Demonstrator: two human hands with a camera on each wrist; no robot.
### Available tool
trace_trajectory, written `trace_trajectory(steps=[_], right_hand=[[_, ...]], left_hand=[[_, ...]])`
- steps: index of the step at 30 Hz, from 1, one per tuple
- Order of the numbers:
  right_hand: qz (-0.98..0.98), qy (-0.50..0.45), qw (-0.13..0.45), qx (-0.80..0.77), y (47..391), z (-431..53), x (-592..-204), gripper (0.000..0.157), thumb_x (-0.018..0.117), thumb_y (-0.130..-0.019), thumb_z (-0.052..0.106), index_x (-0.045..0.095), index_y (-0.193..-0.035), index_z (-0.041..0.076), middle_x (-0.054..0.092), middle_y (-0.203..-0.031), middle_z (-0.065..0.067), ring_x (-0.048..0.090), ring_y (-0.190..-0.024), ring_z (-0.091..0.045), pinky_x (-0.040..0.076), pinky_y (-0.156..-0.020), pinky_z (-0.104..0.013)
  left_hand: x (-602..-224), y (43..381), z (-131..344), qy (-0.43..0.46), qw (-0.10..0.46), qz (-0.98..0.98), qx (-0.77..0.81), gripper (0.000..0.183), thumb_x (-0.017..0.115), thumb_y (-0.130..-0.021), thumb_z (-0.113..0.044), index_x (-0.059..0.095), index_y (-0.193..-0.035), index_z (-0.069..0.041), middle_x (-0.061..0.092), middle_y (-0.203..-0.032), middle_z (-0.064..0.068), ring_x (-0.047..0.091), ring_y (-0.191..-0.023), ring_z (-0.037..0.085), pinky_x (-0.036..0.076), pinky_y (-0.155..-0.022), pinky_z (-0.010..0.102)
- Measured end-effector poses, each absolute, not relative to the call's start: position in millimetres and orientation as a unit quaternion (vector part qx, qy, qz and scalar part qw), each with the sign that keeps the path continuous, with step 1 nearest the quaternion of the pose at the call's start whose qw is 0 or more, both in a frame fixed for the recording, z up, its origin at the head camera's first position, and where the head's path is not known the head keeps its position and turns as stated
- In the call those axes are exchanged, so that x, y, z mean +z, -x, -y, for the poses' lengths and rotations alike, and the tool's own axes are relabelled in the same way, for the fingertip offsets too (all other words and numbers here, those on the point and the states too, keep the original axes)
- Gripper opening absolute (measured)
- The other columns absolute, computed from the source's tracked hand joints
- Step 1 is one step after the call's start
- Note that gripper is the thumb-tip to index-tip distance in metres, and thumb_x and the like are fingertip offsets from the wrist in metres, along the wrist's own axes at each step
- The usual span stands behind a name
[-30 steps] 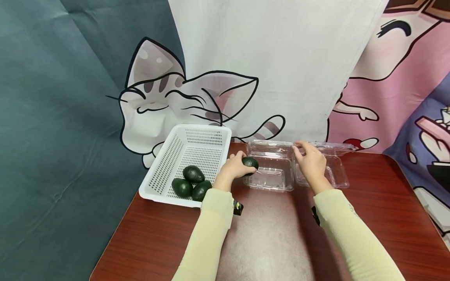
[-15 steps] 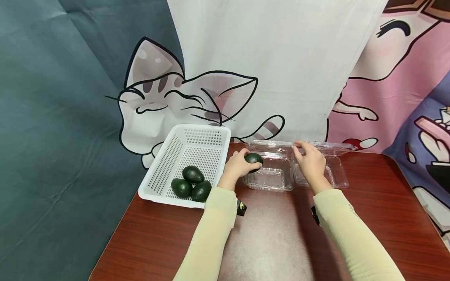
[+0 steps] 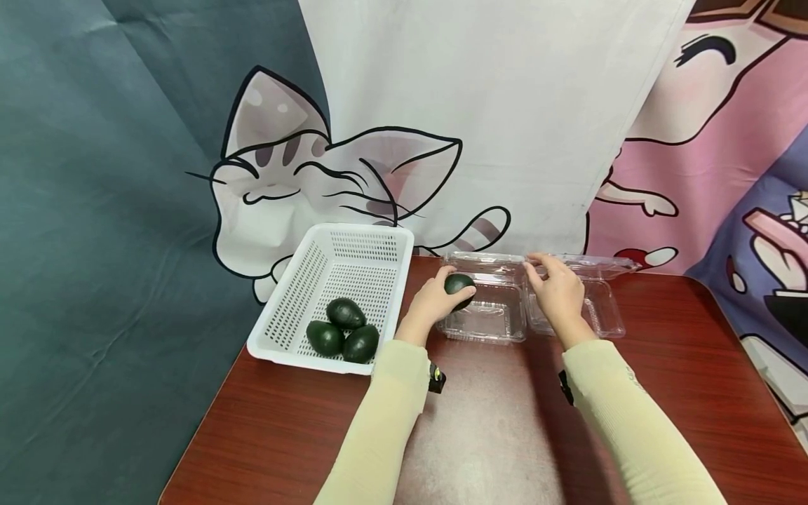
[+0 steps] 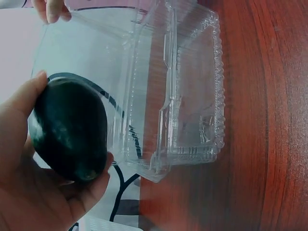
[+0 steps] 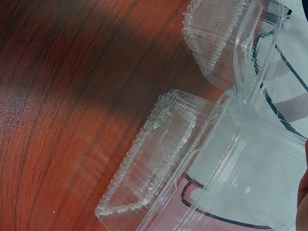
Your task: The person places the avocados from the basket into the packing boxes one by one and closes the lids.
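With twelve o'clock pointing away from the person in the head view, the left hand (image 3: 431,304) held a dark green avocado (image 3: 459,290), thumb and fingers curved around its sides. The avocado was raised clear of the tabletop (image 3: 492,435), at the ten o'clock side of the first clear box (image 3: 485,321).

The right hand (image 3: 560,294) was at three o'clock from the left, palm turned down, thumb and forefinger a little apart at the edge between the two raised lids. Whether they pinched the plastic could not be told, and only a sliver of fingers showed in the right wrist view. The second clear box (image 3: 602,312) sat just beside the first, at its three o'clock. Both were open, with the first lid (image 3: 489,266) and the second lid (image 3: 600,266) at their twelve o'clock sides.

At nine o'clock from the left hand stood a white perforated basket (image 3: 353,277). Three more avocados (image 3: 345,313) were clustered inside it, towards six o'clock. A printed cloth (image 3: 499,105) with a cartoon cat hung at twelve o'clock. Pale yellow sleeves (image 3: 386,414) covered both forearms, and a black device (image 3: 436,379) showed at each wrist
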State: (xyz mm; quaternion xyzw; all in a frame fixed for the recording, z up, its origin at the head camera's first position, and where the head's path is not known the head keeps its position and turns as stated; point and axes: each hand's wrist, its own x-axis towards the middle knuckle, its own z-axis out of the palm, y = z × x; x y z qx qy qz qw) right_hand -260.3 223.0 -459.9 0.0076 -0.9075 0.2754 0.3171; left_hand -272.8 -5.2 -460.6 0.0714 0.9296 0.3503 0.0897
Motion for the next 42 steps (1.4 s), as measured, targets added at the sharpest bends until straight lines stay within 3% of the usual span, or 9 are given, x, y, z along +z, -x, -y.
trace_trajectory(steps=[6, 15, 23, 30, 37, 42], right_hand=[[0.907, -0.009, 0.319, 0.276, 260.4, -223.4, -460.1, 0.021, 0.064, -0.087, 0.026, 0.068, -0.104, 0.015, 0.068, -0.094, -0.007, 0.064, -0.072, -0.026, 0.042, -0.062, -0.047], [0.907, -0.011, 0.315, 0.279, 259.8, -223.9, -459.3, 0.021, 0.064, -0.087, 0.025, 0.068, -0.105, 0.014, 0.068, -0.094, -0.007, 0.064, -0.073, -0.027, 0.043, -0.063, -0.046], [0.906, -0.014, 0.319, 0.279, 259.2, -223.6, -458.8, 0.021, 0.064, -0.087, 0.024, 0.068, -0.104, 0.014, 0.068, -0.093, -0.007, 0.064, -0.073, -0.027, 0.043, -0.062, -0.045], [0.902, -0.017, 0.327, 0.281, 259.0, -223.3, -458.7, 0.020, 0.065, -0.086, 0.023, 0.069, -0.104, 0.013, 0.068, -0.092, -0.007, 0.064, -0.072, -0.026, 0.043, -0.061, -0.045], [0.901, -0.016, 0.329, 0.281, 259.2, -223.3, -459.4, 0.020, 0.065, -0.086, 0.023, 0.069, -0.103, 0.014, 0.068, -0.093, -0.006, 0.064, -0.071, -0.025, 0.043, -0.061, -0.045], [0.901, -0.015, 0.330, 0.280, 259.2, -223.0, -459.3, 0.020, 0.065, -0.086, 0.023, 0.069, -0.103, 0.014, 0.068, -0.094, -0.007, 0.065, -0.071, -0.026, 0.043, -0.061, -0.045]], left_hand=[[-464.3, 273.3, 1.0, -0.088, 0.127, -0.916, 0.369, 0.062, 0.048, -0.086, -0.061, 0.034, -0.140, -0.034, 0.039, -0.123, 0.015, 0.042, -0.107, 0.029, 0.043, -0.079, 0.047], [-465.9, 273.5, -5.3, -0.085, 0.138, -0.899, 0.407, 0.056, 0.057, -0.082, -0.042, 0.038, -0.134, -0.033, 0.040, -0.119, 0.012, 0.041, -0.102, 0.026, 0.043, -0.075, 0.042], [-468.5, 272.6, -9.8, -0.087, 0.097, -0.917, 0.376, 0.060, 0.063, -0.082, -0.041, 0.040, -0.136, -0.032, 0.041, -0.121, 0.014, 0.050, -0.099, 0.026, 0.045, -0.077, 0.041], [-469.3, 272.7, -11.2, -0.074, 0.062, -0.935, 0.341, 0.072, 0.067, -0.078, -0.048, 0.037, -0.141, -0.028, 0.053, -0.124, 0.011, 0.055, -0.104, 0.028, 0.045, -0.082, 0.042], [-473.8, 271.3, -14.8, -0.047, 0.070, -0.934, 0.347, 0.066, 0.071, -0.074, -0.049, 0.045, -0.127, -0.019, 0.062, -0.109, 0.010, 0.060, -0.092, 0.025, 0.047, -0.076, 0.039], [-479.6, 271.8, -18.7, -0.060, 0.049, -0.946, 0.316, 0.065, 0.073, -0.073, -0.047, 0.047, -0.124, -0.017, 0.056, -0.111, 0.008, 0.057, -0.095, 0.024, 0.047, -0.076, 0.037]])
